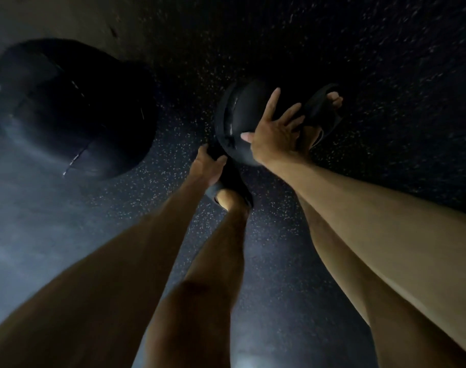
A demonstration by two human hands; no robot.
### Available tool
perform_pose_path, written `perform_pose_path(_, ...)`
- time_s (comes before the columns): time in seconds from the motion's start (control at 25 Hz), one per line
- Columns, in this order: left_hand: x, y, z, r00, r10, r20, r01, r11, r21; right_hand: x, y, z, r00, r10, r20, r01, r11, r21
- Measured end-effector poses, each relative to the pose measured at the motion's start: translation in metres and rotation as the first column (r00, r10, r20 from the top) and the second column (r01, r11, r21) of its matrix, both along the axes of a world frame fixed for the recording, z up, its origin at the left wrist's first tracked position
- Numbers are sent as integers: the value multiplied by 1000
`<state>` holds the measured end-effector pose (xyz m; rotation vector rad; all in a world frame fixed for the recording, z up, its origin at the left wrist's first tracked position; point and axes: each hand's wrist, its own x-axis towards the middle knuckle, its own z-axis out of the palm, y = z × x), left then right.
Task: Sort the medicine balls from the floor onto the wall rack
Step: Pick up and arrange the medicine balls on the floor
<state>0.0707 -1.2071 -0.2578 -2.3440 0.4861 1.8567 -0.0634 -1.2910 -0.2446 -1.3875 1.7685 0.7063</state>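
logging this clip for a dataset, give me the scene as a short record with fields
setting: dim light, dark speckled floor
small medicine ball: low down, between the person's feet in black sandals
left hand: grips the ball's lower left edge, fingers curled
right hand: fingers spread flat over the ball's near side
large medicine ball: on the floor, apart to the left, untouched
wall rack: not in view

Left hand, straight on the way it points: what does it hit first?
The small medicine ball; the left hand sits at its lower edge, probably touching, though the dark hides depth.
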Motion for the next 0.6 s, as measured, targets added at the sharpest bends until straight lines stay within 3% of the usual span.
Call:
perform_pose_path(0.12, -10, -23, 2, 998, -50, -38, 46, 996, -80, -15, -57, -4, 998, -15, 55, 12, 998, 59)
perform_pose_path(0.24, -25, -64, 0, 994, 40, -98, -50, 994, -100, -31, -99, -12, 992, -52, 115, 46, 997, 54)
perform_pose_path(0.32, -32, -87, -2, 985, 86, -146, -104, 988, -115, -44, -110, -19, 980, -92, 174, 97, 995, -19)
perform_pose_path(0.44, -31, -116, -9, 986, 17, -165, -49, 980, -195, -68, -115, -21, 940, -156, 305, 205, 969, -135)
perform_pose_path(0.6, -50, -151, -21, 985, -35, -168, -20, 950, -313, -107, -100, -19, 943, -80, 323, 178, 941, -288)
